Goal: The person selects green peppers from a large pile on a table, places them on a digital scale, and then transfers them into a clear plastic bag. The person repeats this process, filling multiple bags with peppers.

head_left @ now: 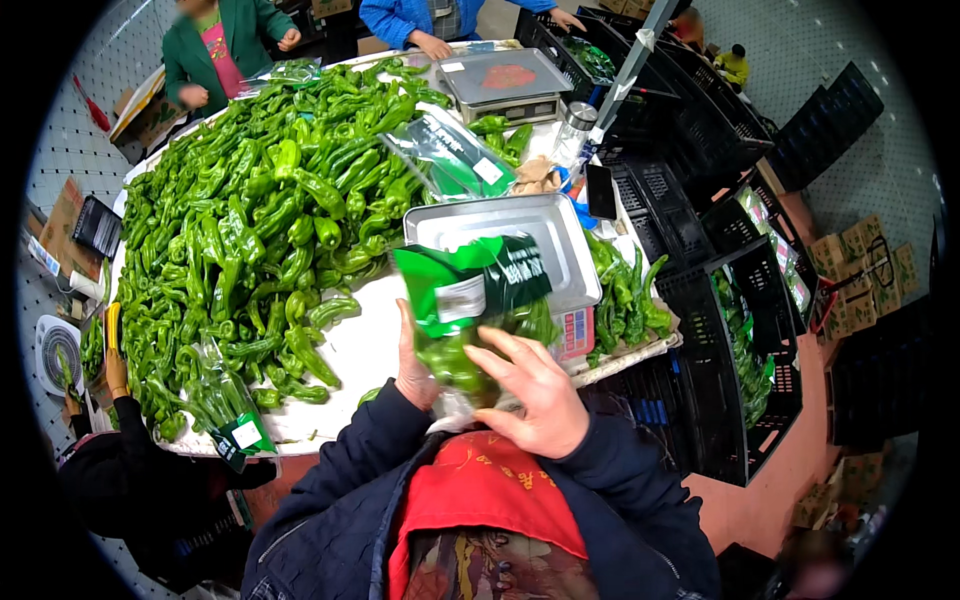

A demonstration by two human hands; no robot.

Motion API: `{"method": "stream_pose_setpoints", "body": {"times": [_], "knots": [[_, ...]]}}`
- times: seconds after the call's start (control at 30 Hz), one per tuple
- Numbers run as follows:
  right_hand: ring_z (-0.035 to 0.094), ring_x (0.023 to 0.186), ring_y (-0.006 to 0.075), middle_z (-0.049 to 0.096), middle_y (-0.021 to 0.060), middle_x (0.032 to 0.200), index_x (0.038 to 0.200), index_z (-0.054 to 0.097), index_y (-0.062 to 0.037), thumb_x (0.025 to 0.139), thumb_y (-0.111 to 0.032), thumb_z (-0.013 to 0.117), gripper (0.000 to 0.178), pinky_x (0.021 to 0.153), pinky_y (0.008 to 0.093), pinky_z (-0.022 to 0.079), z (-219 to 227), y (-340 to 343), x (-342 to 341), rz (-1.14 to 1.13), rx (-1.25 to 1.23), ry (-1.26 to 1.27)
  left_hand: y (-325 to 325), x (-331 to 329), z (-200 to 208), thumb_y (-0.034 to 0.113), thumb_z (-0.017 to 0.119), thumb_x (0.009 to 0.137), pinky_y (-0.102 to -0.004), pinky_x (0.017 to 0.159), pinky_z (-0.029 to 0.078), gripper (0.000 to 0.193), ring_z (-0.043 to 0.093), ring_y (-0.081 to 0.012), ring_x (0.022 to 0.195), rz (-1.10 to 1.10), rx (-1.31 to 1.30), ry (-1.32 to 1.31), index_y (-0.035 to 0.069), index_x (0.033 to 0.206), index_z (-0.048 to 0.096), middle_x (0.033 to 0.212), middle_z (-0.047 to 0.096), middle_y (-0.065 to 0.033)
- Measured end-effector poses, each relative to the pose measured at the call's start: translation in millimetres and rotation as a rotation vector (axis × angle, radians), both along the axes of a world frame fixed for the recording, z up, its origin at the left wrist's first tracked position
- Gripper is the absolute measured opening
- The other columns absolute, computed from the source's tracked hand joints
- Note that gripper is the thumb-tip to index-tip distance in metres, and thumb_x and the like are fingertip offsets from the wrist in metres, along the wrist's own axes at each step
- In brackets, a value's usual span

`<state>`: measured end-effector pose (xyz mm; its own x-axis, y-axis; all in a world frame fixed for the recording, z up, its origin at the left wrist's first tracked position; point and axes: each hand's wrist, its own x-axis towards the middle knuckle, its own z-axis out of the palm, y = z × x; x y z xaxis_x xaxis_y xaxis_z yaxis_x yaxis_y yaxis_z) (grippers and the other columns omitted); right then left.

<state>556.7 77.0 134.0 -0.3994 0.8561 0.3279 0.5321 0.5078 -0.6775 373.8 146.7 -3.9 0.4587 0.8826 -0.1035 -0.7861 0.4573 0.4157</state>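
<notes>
A clear plastic bag of green peppers (475,290), with a green and black printed panel and a white label, is held up in front of me. My left hand (414,365) grips its left side, with most fingers hidden behind the bag. My right hand (540,395) is curled against the lower front right, its fingers pressing the plastic. Just beyond the bag is a weighing scale's metal tray (577,235), with a keypad (576,335) partly showing below. A large heap of loose green peppers (270,220) covers the table to the left.
More packing bags (450,155) lie beyond the tray, near a second scale (505,80), a bottle (577,135) and a phone (600,190). Loose peppers (625,300) sit at the right edge. Black crates (755,350) stand right. Co-workers stand across and at left; a filled bag (225,400) lies near-left.
</notes>
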Motion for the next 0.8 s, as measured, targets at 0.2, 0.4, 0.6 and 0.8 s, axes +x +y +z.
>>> {"method": "stream_pose_setpoints", "body": {"times": [0.2,0.4,0.6,0.8], "knots": [[0.059,0.116,0.0261,0.058,0.0146,0.13,0.133,0.051,0.0022,0.089,-0.004,0.062,0.047,0.096,0.0363,0.048,-48.6,-1.7,46.9,-0.564,-0.123,0.387,-20.5,-4.2,-12.2,0.05,0.038,0.101,-0.0429,0.086,0.057,0.057,0.067,-0.0294,0.099,-0.063,-0.313,-0.076,0.002,0.126,0.057,0.116,0.066,-0.0168],[0.052,0.124,0.0244,0.052,0.0153,0.138,0.147,0.035,0.0038,0.097,-0.038,0.063,0.071,0.103,0.0363,0.042,-108.3,-2.9,79.7,-0.494,-0.624,0.889,-14.8,-5.3,-39.5,0.046,0.038,0.102,-0.0414,0.085,0.058,0.054,0.068,-0.0284,0.097,-0.147,-0.285,-0.09,0.001,0.125,0.058,0.114,0.067,-0.0161],[0.054,0.12,0.0183,0.058,0.0097,0.13,0.145,0.041,-0.0005,0.094,-0.049,0.063,0.074,0.096,0.0318,0.046,-115.0,-5.8,62.0,-0.297,-0.765,1.174,-16.1,-0.8,-47.1,0.043,0.039,0.103,-0.0399,0.083,0.058,0.051,0.068,-0.0273,0.094,-0.185,-0.287,-0.099,0.001,0.123,0.058,0.111,0.067,-0.0153],[0.066,0.103,0.023,0.065,0.0114,0.117,0.132,0.051,-0.0011,0.096,-0.028,0.065,0.046,0.089,0.0382,0.055,-94.0,-24.8,56.2,-0.319,-0.897,1.211,-6.5,14.9,-55.4,0.039,0.039,0.104,-0.0384,0.081,0.059,0.048,0.069,-0.0263,0.092,-0.23,-0.278,-0.071,0.0,0.122,0.059,0.109,0.068,-0.0145]]}}
